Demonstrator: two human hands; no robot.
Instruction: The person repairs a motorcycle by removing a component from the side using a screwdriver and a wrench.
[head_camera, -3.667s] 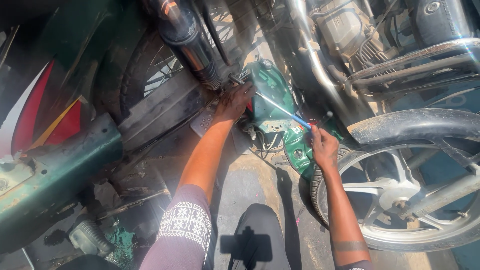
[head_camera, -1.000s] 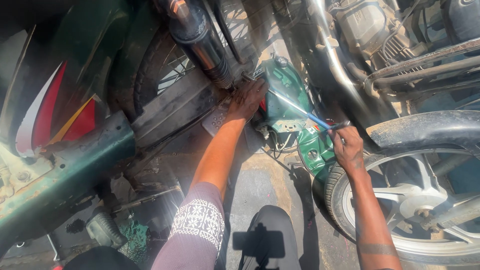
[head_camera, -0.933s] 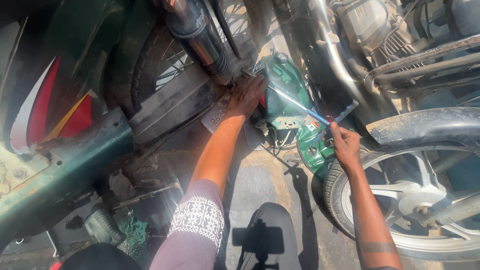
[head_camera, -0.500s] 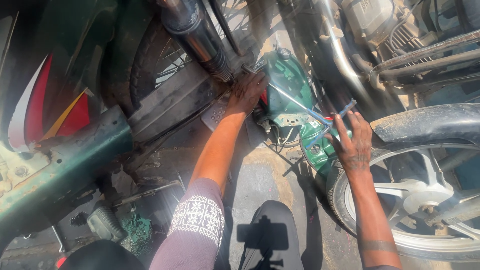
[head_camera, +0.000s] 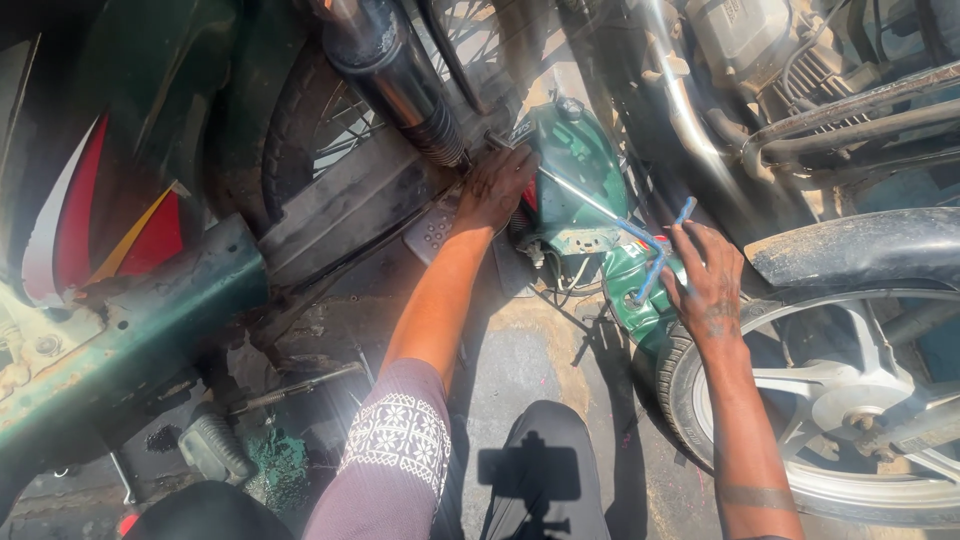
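The right hand (head_camera: 708, 282) pinches a light, stiff blue-handled screwdriver (head_camera: 655, 262) by its grip, while the left hand (head_camera: 497, 187) fingers press the rigid green panel (head_camera: 580, 170).

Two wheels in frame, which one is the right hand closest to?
The cast-spoke wheel at lower right: the right hand hovers just above its tyre. The wire-spoked wheel sits upper left, beyond the left hand.

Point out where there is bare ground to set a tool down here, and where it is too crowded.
The concrete floor between the left hand arm and the front wheel is bare, sunlit. Crowded: around the green panel, where the right hand holds a blue-handled tool, and lower left near the footpeg.
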